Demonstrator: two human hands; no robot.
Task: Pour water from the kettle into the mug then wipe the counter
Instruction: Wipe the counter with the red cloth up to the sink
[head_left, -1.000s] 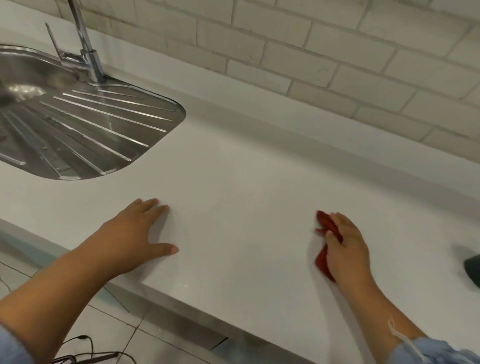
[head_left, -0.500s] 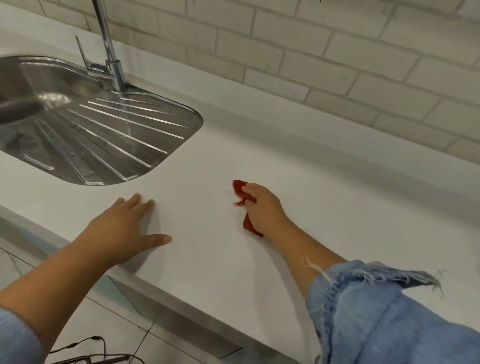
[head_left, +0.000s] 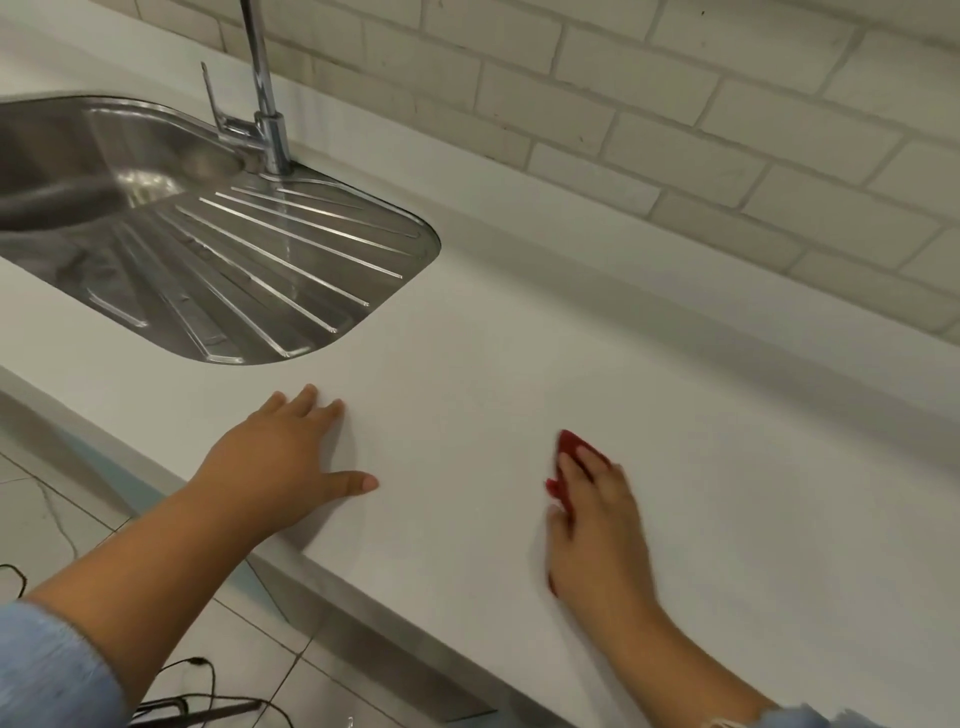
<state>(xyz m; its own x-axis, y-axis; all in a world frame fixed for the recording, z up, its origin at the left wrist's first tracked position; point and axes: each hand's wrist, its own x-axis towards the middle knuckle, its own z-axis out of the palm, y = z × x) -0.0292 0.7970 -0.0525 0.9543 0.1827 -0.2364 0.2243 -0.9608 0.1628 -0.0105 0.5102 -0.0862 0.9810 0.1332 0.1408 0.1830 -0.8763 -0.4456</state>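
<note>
My right hand (head_left: 597, 530) presses a red cloth (head_left: 574, 452) flat on the white counter (head_left: 519, 338), close to the front edge; the hand covers most of the cloth and looks blurred from motion. My left hand (head_left: 283, 462) lies palm down on the counter to the left of it, fingers spread, holding nothing. Neither the kettle nor the mug is in view.
A steel sink with a ribbed drainer (head_left: 249, 270) and a tall tap (head_left: 267, 104) lies at the back left. A white brick-tiled wall (head_left: 675, 104) runs behind the counter. Below the counter edge lie floor tiles and black cables (head_left: 197, 696).
My right hand slid the red cloth from the right to the counter's middle, then back right and nearer the front edge. My left hand stayed planted on the counter.
</note>
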